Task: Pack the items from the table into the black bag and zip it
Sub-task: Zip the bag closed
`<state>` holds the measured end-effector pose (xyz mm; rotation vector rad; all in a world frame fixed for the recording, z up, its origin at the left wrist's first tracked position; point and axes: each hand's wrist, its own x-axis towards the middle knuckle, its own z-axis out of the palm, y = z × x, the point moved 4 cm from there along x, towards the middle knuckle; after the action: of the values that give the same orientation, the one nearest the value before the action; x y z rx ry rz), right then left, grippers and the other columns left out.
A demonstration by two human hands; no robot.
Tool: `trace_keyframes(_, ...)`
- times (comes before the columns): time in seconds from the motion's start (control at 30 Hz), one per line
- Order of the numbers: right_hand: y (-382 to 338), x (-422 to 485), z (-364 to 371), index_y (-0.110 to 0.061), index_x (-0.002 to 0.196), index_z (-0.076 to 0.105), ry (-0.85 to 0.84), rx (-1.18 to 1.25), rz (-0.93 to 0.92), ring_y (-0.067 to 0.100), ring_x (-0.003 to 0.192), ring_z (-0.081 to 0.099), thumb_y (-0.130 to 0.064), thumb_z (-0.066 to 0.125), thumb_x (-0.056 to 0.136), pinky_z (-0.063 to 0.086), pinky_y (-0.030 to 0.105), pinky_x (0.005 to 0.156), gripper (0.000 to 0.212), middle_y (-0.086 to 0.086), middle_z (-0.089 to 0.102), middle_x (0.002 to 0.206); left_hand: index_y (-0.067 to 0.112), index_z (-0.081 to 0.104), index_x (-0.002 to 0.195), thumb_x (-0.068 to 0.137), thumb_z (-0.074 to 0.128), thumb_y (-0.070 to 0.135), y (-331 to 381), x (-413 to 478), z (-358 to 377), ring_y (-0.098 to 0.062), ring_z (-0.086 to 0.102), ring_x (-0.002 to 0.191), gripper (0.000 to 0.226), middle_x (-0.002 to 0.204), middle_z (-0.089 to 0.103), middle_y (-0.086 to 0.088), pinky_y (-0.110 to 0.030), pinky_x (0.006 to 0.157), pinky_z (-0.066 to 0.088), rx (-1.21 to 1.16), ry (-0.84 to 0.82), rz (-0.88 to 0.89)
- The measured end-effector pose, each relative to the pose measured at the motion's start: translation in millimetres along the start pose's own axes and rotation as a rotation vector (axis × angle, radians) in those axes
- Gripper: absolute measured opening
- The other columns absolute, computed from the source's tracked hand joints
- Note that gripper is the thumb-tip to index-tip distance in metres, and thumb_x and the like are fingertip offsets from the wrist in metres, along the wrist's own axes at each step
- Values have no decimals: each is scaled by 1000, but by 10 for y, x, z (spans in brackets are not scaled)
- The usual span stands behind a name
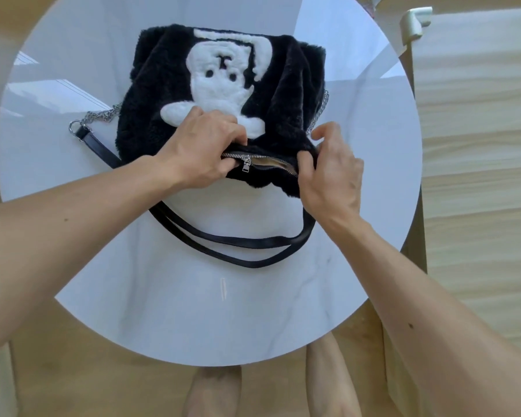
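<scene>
Looking down from the head view, the black bag (283,94) lay flat on the round white table (193,311), with its white plush figure (220,85) facing up and its mouth turned toward the person. No loose items showed on the tabletop, so the packing looked done and the closing was the step in hand.

The zipper (286,169) ran along the near edge of the bag, its long axis going left to right and dipping a little toward the right. Its slider (246,160) sat between the two hands, just beside the left hand (199,149) and well short of the right hand (334,176). The pull tab (245,169) hung down toward the person. Left of the slider the teeth were meshed. Right of it they stood apart over a strip of pale lining (271,164), as far as the right thumb (306,164).

The left hand's fingers were curled over the bag's rim at the closed end, gripping the fur. The right hand pinched the furry corner at the open end between thumb and curled fingers, with its forefinger (322,132) lifted clear of the fabric. Neither hand held the tab.

By my judgement, the left hand was the nearer one to take the tab. The slider had to travel rightward along the teeth toward the right hand, which could brace that end.

The black strap (232,240) looped on the table near the person, and a length of chain (103,115) trailed off the bag's left side.
</scene>
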<state>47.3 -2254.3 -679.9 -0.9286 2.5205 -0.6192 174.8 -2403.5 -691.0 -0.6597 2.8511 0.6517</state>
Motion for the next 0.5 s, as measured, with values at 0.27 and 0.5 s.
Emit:
trace_keyframes(0.27, -399, -477, 250, -27, 105, 66, -181, -1, 59, 31, 82, 66, -50, 54, 92, 53, 42, 75, 29, -2, 72, 83, 18, 75, 93, 85, 70, 27, -36, -4, -107, -18, 58, 78, 13, 82, 64, 5, -40, 85, 43, -131, -22, 32)
trace_keyframes(0.5, -509, -262, 485, -26, 97, 70, -88, 107, 234, 29, 82, 68, -49, 61, 92, 52, 40, 72, 26, -4, 73, 83, 18, 77, 92, 87, 71, 26, -115, 63, -192, -14, 54, 77, 11, 81, 65, 7, -18, 70, 34, -236, -138, 35)
